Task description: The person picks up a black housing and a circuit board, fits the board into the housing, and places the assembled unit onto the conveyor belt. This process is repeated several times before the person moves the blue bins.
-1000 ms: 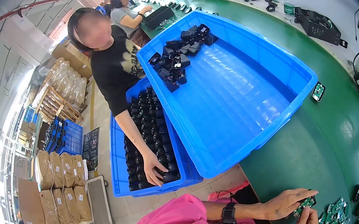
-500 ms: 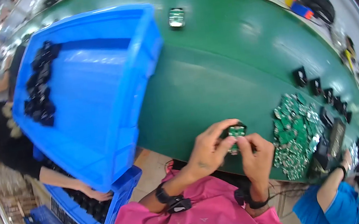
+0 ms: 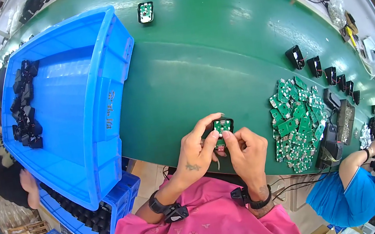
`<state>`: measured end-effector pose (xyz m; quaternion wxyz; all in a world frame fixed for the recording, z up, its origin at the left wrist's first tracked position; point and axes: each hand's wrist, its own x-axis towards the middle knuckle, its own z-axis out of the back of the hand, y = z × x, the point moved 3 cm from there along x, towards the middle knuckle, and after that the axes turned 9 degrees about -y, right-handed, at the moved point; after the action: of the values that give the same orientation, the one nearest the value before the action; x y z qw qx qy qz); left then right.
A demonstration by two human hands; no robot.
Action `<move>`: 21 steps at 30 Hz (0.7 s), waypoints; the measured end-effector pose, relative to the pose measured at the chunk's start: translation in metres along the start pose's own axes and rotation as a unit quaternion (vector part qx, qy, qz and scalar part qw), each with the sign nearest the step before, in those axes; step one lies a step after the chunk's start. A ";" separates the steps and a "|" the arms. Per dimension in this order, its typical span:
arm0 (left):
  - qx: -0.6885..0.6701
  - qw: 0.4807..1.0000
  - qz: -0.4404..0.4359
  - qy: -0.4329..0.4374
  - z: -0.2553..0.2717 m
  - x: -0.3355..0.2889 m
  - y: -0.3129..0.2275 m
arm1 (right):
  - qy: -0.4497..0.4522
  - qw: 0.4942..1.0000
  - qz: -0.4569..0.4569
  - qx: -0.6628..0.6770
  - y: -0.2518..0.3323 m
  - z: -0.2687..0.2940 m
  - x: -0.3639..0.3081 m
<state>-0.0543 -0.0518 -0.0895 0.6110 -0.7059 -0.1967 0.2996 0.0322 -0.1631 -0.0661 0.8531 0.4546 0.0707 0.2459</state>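
Observation:
Between my hands is a small black plastic housing (image 3: 230,123) with a green circuit board (image 3: 221,125) at its open face. My left hand (image 3: 195,149) is closed around the housing's left side, its thumb on the board. On the other side my right hand (image 3: 248,151) is closed too, its thumb pressing the board's lower right part. The underside of the housing is hidden by my fingers. To the right lies a heap of loose green circuit boards (image 3: 299,123). A black housing with a board in it (image 3: 145,12) sits alone at the far side of the table.
A large blue bin (image 3: 90,87) with several black housings (image 3: 26,108) stands at left on the green table (image 3: 182,79). More black housings (image 3: 314,66) form a row beyond the boards. A soldering-type grey tray (image 3: 345,122) lies at right. Co-workers sit at left and right.
The view has shifted, so table things appear further left. My hands keep hold of the housing and board. The left co-worker's hand has lifted away from the lower blue crate.

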 end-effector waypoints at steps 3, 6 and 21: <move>-0.018 1.000 0.008 -0.021 -0.002 0.001 -0.001 | -0.015 0.999 -0.029 0.042 -0.016 -0.006 0.001; 0.022 1.000 0.009 0.007 -0.002 0.001 -0.001 | -0.007 0.995 -0.012 0.101 -0.008 -0.010 0.002; 0.000 0.999 -0.050 0.015 -0.006 0.003 -0.010 | -0.003 0.991 0.090 0.104 -0.008 -0.004 0.000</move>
<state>-0.0476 -0.0528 -0.0793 0.6283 -0.6995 -0.2219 0.2581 0.0341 -0.1640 -0.0750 0.7759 0.5462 0.0522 0.3112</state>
